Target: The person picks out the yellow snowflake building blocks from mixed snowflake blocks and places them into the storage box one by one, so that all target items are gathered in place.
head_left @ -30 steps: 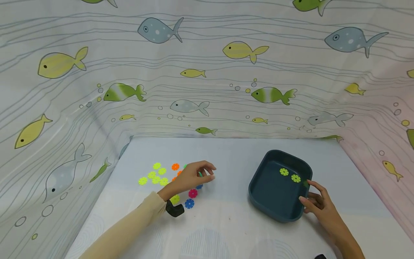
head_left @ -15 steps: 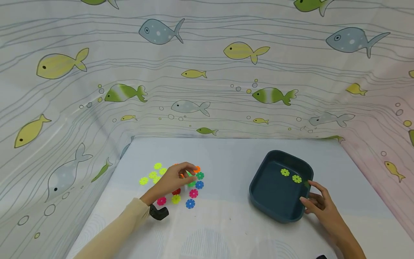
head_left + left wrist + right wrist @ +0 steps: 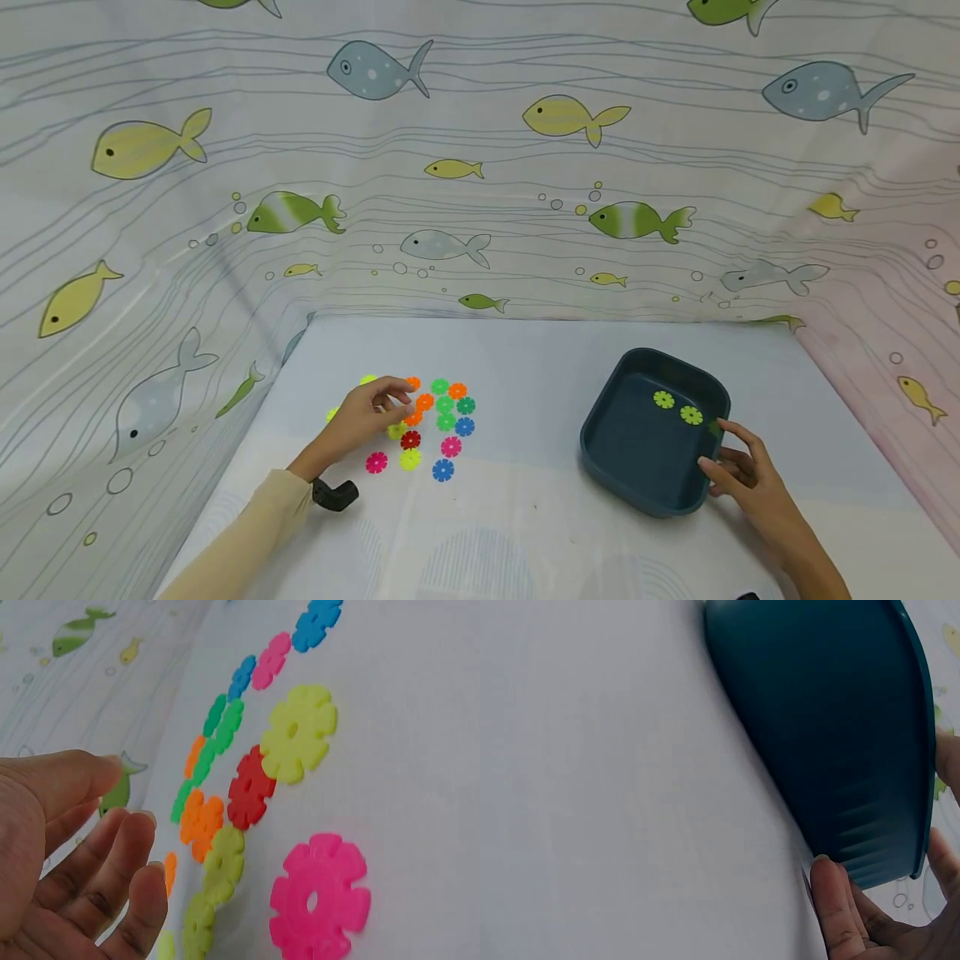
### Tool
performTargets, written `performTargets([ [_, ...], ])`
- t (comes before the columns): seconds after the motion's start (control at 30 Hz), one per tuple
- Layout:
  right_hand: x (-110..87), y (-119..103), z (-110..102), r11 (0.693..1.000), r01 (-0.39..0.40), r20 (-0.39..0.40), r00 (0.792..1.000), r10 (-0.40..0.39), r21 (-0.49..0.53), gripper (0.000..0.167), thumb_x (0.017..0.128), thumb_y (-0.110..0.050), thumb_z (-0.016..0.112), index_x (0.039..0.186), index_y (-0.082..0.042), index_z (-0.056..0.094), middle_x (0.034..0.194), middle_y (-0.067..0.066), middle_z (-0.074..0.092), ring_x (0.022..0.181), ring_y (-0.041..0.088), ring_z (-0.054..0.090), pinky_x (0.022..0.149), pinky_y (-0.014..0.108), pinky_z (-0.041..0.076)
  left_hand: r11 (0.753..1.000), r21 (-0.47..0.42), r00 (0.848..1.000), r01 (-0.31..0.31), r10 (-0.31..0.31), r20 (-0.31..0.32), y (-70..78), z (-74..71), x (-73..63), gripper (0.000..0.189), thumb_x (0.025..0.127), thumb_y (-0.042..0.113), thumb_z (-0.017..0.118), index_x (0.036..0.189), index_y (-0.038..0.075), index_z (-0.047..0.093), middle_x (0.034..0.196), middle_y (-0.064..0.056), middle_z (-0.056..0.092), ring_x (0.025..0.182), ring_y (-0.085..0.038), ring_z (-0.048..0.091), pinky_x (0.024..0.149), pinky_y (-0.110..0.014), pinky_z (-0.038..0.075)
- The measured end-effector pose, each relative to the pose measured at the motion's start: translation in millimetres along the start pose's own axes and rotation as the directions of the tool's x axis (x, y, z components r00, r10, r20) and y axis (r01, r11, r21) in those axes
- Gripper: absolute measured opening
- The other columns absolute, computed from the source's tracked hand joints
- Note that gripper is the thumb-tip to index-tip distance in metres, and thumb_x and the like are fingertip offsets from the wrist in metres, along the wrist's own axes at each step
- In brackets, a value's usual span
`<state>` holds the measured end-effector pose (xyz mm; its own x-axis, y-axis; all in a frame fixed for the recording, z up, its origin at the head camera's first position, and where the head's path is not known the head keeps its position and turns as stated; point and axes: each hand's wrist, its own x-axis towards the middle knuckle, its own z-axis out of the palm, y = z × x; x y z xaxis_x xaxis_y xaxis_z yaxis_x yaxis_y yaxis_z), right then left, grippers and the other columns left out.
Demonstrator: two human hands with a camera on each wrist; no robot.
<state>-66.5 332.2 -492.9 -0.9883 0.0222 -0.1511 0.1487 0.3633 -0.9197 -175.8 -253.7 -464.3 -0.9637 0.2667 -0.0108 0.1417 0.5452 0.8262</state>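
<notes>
1. Left hand (image 3: 363,417) above the left part of a scatter of flower-shaped discs (image 3: 445,404) on the desk (image 3: 525,517); fingers loosely bent, thumb apart from the fingertips in the left wrist view.
2. Just right of these fingertips, orange discs (image 3: 425,402); farther right, green discs (image 3: 466,405) and a blue disc (image 3: 465,427).
3. Toward the near side and slightly right of the same hand, a red disc (image 3: 410,439), then a yellow disc (image 3: 410,459); nearer the wrist, a pink disc (image 3: 377,462), well apart from both.
4. Well to the right, right hand (image 3: 750,479) gripping the right wall of a dark blue tray (image 3: 637,458), thumb over the rim; inside, toward the far right, two yellow-green discs (image 3: 663,400).
5. Partly hidden by the left hand in the head view: several yellowish discs; impossible to count exactly, or to tell of any contact with the fingers.
6. Cut off in the left wrist view: the pink disc at the lower edge.
7. In the right wrist view, only the tray's outside in sight, cut off at the upper edge; fingers partly out of view.
</notes>
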Motion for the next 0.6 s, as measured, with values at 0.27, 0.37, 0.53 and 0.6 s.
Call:
performTargets([
  [0.27, 0.0, 0, 0, 1.000, 0.002, 0.002, 1.000, -0.002, 0.003, 0.076, 0.106, -0.034, 0.061, 0.162, -0.040, 0.010, 0.147, 0.030, 0.038, 0.092, 0.019, 0.066, 0.079, 0.028, 0.056, 0.996, -0.013, 0.994, 0.083, -0.084, -0.064, -19.6, -20.5, -11.4, 0.043, 0.093, 0.030, 0.079, 0.129, 0.011, 0.066, 0.111, -0.007, 0.066, 0.084, -0.026, 0.066, 0.064, -0.036, 0.058],
  [0.37, 0.1, 0, 0, 1.000, -0.002, 0.008, 1.000, 0.002, 0.009, 0.076, 0.106, -0.034, 0.060, 0.162, -0.040, 0.010, 0.147, 0.029, 0.037, 0.094, 0.018, 0.065, 0.079, 0.029, 0.056, 0.997, -0.013, 0.993, 0.082, -0.083, -0.082, -28.4, -27.9, -15.9, 0.043, 0.093, 0.029, 0.079, 0.128, 0.009, 0.065, 0.112, -0.010, 0.066, 0.079, -0.027, 0.065, 0.062, -0.035, 0.057],
  [0.53, 0.2, -1, 0, 1.000, -0.007, 0.010, 1.000, 0.007, 0.015, 0.075, 0.106, -0.034, 0.059, 0.162, -0.041, 0.010, 0.148, 0.029, 0.036, 0.095, 0.015, 0.065, 0.079, 0.029, 0.057, 0.996, 0.008, 0.990, 0.084, -0.083, -0.112, -43.1, -39.5, -23.0, 0.043, 0.092, 0.025, 0.080, 0.128, 0.007, 0.064, 0.117, -0.013, 0.066, 0.075, -0.025, 0.063, 0.058, -0.032, 0.055],
  [0.6, 0.2, -1, 0, 1.000, -0.007, 0.010, 1.000, 0.007, 0.017, 0.075, 0.106, -0.034, 0.059, 0.162, -0.041, 0.010, 0.148, 0.029, 0.036, 0.095, 0.015, 0.065, 0.079, 0.029, 0.057, 0.994, 0.014, 0.986, 0.106, -0.103, -0.133, -47.5, -43.5, -25.8, 0.042, 0.091, 0.024, 0.081, 0.127, 0.008, 0.065, 0.119, -0.013, 0.065, 0.075, -0.023, 0.063, 0.058, -0.031, 0.054],
])
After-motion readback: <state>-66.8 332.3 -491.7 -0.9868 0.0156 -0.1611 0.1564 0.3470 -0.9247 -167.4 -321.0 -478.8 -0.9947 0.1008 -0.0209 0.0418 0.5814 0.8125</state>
